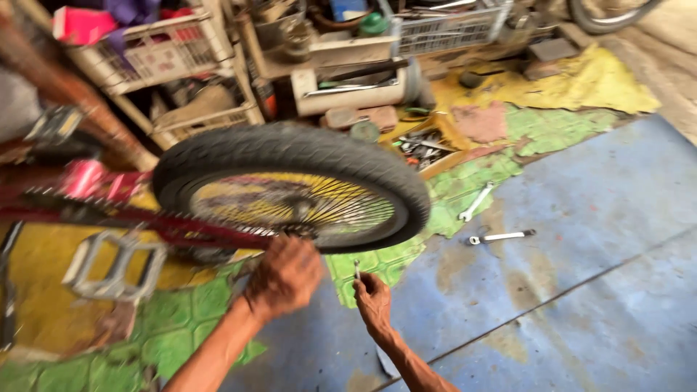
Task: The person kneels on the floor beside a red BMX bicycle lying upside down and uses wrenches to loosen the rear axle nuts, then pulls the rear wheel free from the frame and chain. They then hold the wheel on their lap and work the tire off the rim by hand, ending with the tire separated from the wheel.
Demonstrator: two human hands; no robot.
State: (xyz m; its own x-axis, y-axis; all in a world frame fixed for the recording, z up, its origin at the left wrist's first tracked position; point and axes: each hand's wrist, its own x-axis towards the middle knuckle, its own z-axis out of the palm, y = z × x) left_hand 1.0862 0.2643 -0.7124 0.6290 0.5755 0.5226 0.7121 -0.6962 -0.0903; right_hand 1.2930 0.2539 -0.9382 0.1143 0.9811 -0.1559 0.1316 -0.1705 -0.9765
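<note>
Two hands by the bicycle wheel [290,190]: left [284,276] gripping its axle, right [372,299] pinching a small metal tool [356,269]

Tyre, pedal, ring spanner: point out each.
Tyre [290,145], head view, top of the black tread.
Pedal [114,266], head view, middle of the grey cage.
Ring spanner [502,236], head view, mid-shaft, on the blue floor.
</note>
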